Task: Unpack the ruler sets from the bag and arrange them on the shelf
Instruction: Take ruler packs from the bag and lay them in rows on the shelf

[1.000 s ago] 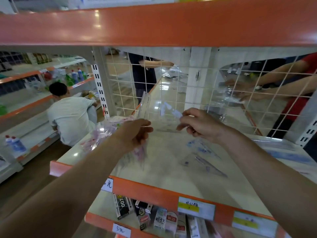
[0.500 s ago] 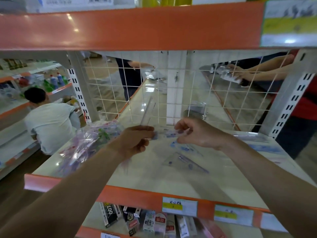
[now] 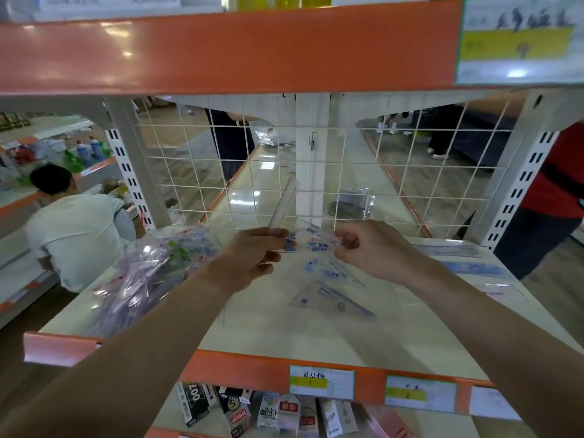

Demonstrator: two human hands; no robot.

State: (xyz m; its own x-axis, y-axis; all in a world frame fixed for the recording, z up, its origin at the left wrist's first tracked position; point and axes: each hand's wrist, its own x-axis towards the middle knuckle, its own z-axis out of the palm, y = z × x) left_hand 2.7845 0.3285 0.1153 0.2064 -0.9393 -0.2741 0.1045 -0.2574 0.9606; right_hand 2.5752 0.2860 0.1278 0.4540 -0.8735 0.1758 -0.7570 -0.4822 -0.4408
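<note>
While both hands hold it in the air above the shelf, the ruler set sits in the middle of the view: a thin clear sleeve with blue print. The left hand pinches its edge at nine o'clock between thumb and fingers. The right hand pinches the edge at three o'clock, fingers curled together on the plastic. A clear ruler rises from the left pinch toward one o'clock. The plastic is transparent and blurred, so I cannot tell if this ruler is inside the sleeve or outside it.

My judgement is that the set is very light and flat. The pieces look stiff but thin, so they may snap if bent. The sleeve is smooth and probably slippery, so the pieces could slide out of an open end. It is better to take hold at the edges or corners with a pinch, and to keep the set level when laying it down.

Just below the held set, toward five o'clock, two laid sets lie flat on the shelf. Other sets lie at three o'clock, near the post. At eight o'clock the bag rests on the shelf, crumpled and well filled. At twelve o'clock a wire grid closes the back. At nine o'clock, beyond the shelf, a person crouches.
</note>
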